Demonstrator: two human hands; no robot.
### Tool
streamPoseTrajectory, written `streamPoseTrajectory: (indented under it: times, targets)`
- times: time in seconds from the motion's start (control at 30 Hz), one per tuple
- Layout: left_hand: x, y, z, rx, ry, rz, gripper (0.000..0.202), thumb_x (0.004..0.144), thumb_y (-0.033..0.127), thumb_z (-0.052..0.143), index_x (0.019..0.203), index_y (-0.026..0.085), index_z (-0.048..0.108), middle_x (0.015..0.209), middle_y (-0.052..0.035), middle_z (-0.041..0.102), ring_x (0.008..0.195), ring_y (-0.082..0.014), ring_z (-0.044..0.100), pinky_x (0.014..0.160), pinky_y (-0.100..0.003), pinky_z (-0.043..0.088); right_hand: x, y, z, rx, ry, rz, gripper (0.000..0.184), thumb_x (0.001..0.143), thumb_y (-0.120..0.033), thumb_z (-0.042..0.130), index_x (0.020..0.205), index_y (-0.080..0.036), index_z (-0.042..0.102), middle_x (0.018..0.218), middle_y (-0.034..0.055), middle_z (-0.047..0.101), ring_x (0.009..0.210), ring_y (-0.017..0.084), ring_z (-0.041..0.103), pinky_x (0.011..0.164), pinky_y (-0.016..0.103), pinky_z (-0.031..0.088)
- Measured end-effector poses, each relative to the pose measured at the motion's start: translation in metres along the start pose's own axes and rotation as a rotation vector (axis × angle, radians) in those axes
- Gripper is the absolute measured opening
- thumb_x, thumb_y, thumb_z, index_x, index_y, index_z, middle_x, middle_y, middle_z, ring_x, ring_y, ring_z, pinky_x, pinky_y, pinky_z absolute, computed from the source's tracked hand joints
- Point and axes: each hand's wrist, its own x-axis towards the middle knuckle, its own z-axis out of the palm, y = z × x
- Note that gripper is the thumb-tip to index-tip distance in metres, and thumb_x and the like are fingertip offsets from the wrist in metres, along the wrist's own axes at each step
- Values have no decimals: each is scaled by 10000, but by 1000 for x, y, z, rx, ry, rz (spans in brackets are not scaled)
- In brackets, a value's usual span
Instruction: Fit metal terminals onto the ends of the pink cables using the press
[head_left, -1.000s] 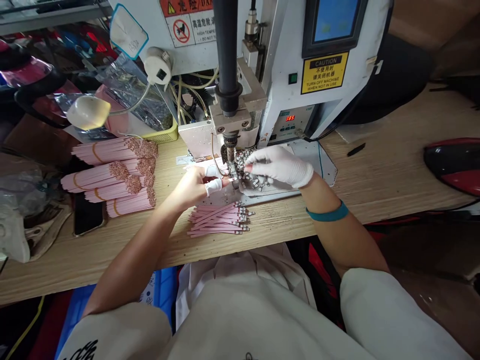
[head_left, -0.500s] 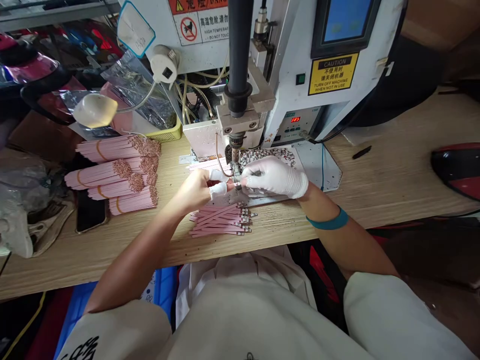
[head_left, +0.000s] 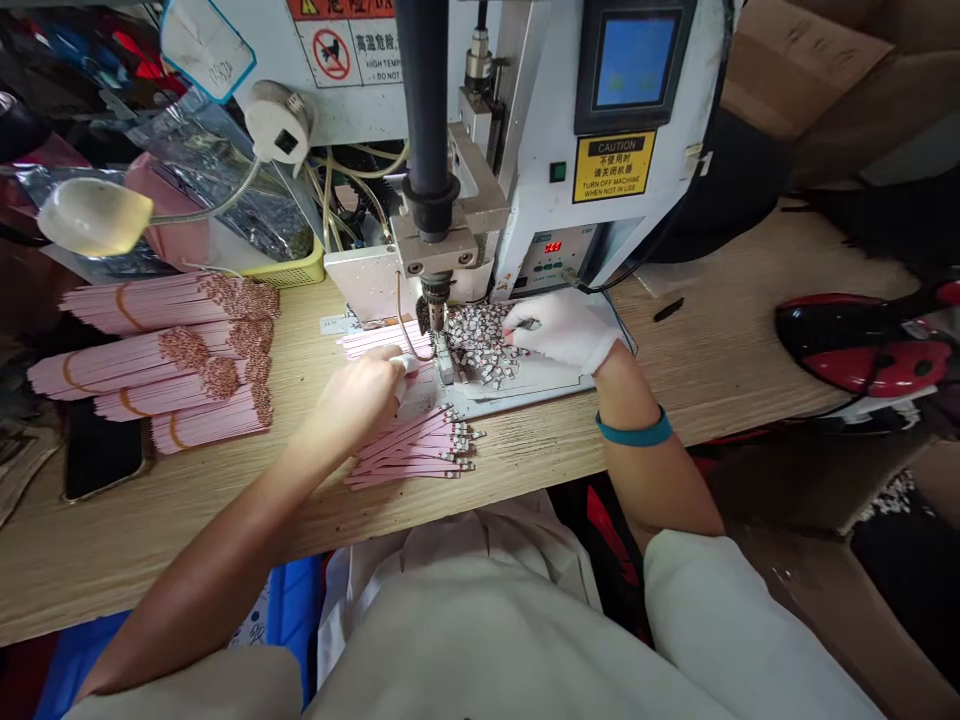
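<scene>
My left hand (head_left: 365, 390), with white covers on its fingertips, is closed beside the pink strips (head_left: 375, 342) that lie under the machine head (head_left: 435, 290); what its fingers hold, if anything, is hidden. A white glove covers my right hand (head_left: 564, 332). Its thumb and finger are bent together at the right side of a pile of small whitish pieces (head_left: 480, 345), and I cannot make out anything between them. Between the two hands stands a small metal block (head_left: 445, 360) below the head. Closer to me lies a loose heap of pink strips with small pieces on their ends (head_left: 420, 450).
Banded bundles of pink strips (head_left: 202, 375) are stacked at the left, beside a dark phone (head_left: 105, 450). Behind them is a yellow basket (head_left: 292, 270). A lamp (head_left: 97, 215) reaches in from the machine. At the right sits a red and black device (head_left: 862, 345).
My hands have come apart: the left has drawn back to the pink strips, the right has moved over to the pile of small pieces. The camera view has shifted rightward.
</scene>
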Motion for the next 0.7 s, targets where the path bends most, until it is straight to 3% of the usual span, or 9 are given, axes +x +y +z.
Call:
streamPoseTrajectory:
  times: [0.13,0.27,0.33,0.4,0.53,0.7]
  targets:
    - [-1,0,-2,32,1,28,267,864,198,432,830,160,694,878,-112,679,653,-203,615,543,-290,366,4,-6,13,-68,-68,8,133,765,-183,633,812,-195,757,847,34,739,830,226,642,722,324,425]
    - [3,2,2,-21,5,67,304,884,185,393,866,127,690,903,-144,665,760,-231,631,641,-302,434,6,-13,22,-201,-58,29,109,796,-211,623,782,-181,727,843,78,718,837,265,618,704,360,404]
    - [6,0,5,-95,7,84,289,871,167,399,868,118,683,918,-151,663,804,-242,630,692,-309,454,5,-16,22,-152,-11,4,77,794,-190,616,759,-184,685,833,67,706,817,252,614,698,357,407]
    - [7,-3,5,-202,-9,75,244,836,146,433,874,121,672,903,-137,668,800,-237,625,706,-306,461,4,-19,21,29,17,18,54,814,-196,601,783,-192,646,797,48,691,723,213,611,633,335,417]
    - [7,-10,0,-448,-23,77,212,766,103,470,890,130,640,873,-97,684,772,-208,611,692,-282,457,3,-30,23,521,-56,189,69,852,-250,596,869,-187,619,627,12,609,478,146,543,413,277,370]
    - [11,-15,0,-736,3,97,184,839,276,530,877,138,646,831,-64,675,782,-191,594,697,-274,449,9,-39,37,849,-31,92,69,781,-183,689,832,-139,672,681,22,639,541,106,558,462,226,457]
